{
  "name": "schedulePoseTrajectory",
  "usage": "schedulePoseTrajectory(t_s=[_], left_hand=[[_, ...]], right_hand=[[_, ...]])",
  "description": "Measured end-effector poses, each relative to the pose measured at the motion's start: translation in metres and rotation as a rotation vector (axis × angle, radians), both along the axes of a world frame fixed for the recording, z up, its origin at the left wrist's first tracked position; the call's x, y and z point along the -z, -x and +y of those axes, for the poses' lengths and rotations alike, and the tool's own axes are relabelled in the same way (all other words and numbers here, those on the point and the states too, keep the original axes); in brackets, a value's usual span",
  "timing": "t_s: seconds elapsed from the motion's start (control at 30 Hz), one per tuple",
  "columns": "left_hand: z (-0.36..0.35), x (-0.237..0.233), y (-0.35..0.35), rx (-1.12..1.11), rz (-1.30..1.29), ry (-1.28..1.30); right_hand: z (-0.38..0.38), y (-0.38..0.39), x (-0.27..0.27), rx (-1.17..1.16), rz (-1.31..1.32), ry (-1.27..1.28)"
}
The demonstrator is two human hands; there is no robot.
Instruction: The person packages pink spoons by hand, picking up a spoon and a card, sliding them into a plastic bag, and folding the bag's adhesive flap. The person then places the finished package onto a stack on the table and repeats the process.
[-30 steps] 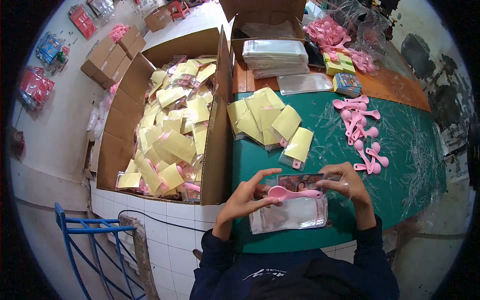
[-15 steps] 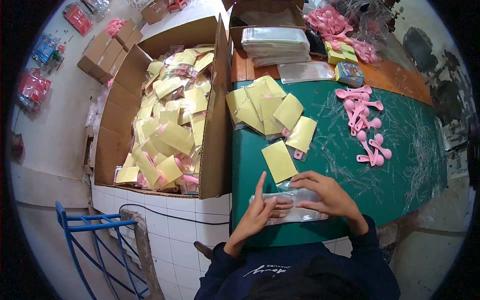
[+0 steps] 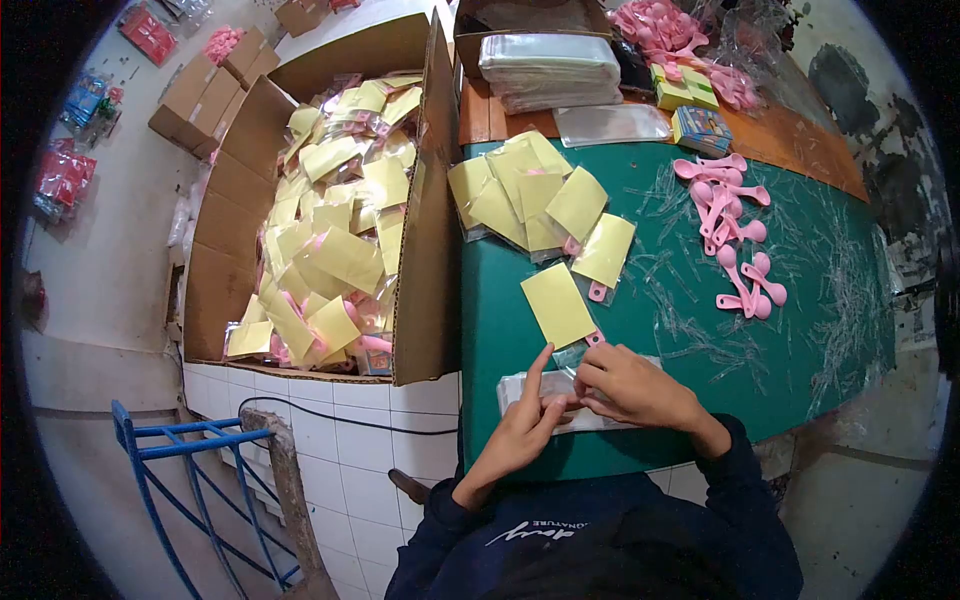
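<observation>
Over a stack of clear plastic bags [image 3: 509, 390] at the table's front edge, both hands meet at the fingertips. My left hand [image 3: 518, 428] points its index finger up toward a yellow card [image 3: 557, 305], while its thumb and other fingers press together. My right hand [image 3: 645, 392] has its fingers curled in a pinch against the left fingertips. Whatever lies between them is too small or hidden to make out. Just beyond the hands, the yellow card lies in a clear packet, with a pink handle [image 3: 595, 338] showing at its lower right.
Several packets with yellow cards [image 3: 522, 190] lie farther back. Pink spoons [image 3: 728, 230] and clear plastic strips [image 3: 825, 330] cover the right side. A large carton [image 3: 425, 230] full of packets stands left. More bags [image 3: 550, 70] and small card stacks [image 3: 700, 130] sit behind.
My right hand has moved left and its spread fingers have closed into a pinch against my left hand. My left fingers have drawn in, the index still raised. The view has shifted slightly.
</observation>
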State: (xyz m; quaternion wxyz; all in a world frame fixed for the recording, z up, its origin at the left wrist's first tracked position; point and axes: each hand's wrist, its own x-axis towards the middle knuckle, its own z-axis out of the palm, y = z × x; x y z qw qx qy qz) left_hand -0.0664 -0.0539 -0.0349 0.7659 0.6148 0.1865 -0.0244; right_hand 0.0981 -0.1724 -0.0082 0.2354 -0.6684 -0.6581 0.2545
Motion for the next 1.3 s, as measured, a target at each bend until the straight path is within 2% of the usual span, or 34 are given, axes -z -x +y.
schedulePoseTrajectory(t_s=[0.13,0.23,0.3,0.43,0.5,0.53,0.57,0.6,0.77,0.8,0.83,0.87,0.97,1.0,1.1,1.23,1.3], left_hand=[[0.002,-0.005,0.000,-0.038,-0.010,-0.052],[0.006,-0.005,-0.008,-0.103,0.033,0.107],[0.007,-0.002,-0.012,-0.113,0.025,0.075],[0.005,0.003,-0.015,-0.269,-0.029,0.061],[0.010,-0.007,-0.012,-0.230,-0.020,0.163],[0.013,-0.004,-0.008,-0.192,-0.005,0.172],[0.014,-0.002,-0.006,-0.149,0.008,0.180],[0.013,-0.005,-0.004,-0.167,0.041,0.198],[0.001,0.002,0.000,-0.183,0.006,0.255],[-0.002,-0.001,0.000,-0.187,-0.001,0.285],[-0.003,-0.004,-0.001,-0.183,-0.008,0.308],[-0.004,-0.007,-0.001,-0.186,-0.016,0.317],[-0.002,-0.007,0.006,-0.094,-0.011,0.319],[0.005,-0.013,0.009,0.023,0.011,0.196],[0.009,-0.013,0.022,-0.004,-0.031,0.454],[-0.006,-0.009,0.020,-0.019,-0.008,-0.187],[-0.012,-0.008,0.015,-0.081,-0.011,-0.324]], right_hand=[[0.003,0.004,-0.004,-0.036,-0.036,-0.070],[0.005,0.012,-0.005,-0.068,-0.070,-0.188],[0.004,0.015,-0.005,-0.123,-0.031,-0.208],[-0.016,-0.027,-0.028,-0.311,0.400,-0.158],[-0.053,-0.084,-0.038,-0.114,0.608,-0.288],[-0.081,-0.114,-0.027,0.101,0.728,-0.415],[-0.105,-0.147,-0.036,0.415,0.630,-0.344],[-0.114,-0.181,-0.047,0.690,0.317,-0.249],[-0.133,-0.156,-0.030,0.857,-0.697,-0.168],[-0.092,-0.114,-0.038,0.889,-0.186,-0.208],[-0.073,-0.075,-0.042,0.651,-0.080,-0.171],[-0.058,-0.048,-0.032,0.426,0.013,-0.184],[-0.031,0.007,0.003,0.359,0.208,-0.205],[-0.028,0.011,0.012,0.359,0.261,-0.213],[-0.024,0.010,0.013,0.358,0.357,-0.219],[-0.030,0.006,0.010,0.330,0.456,-0.131],[-0.031,0.004,0.011,0.349,0.532,-0.094]])
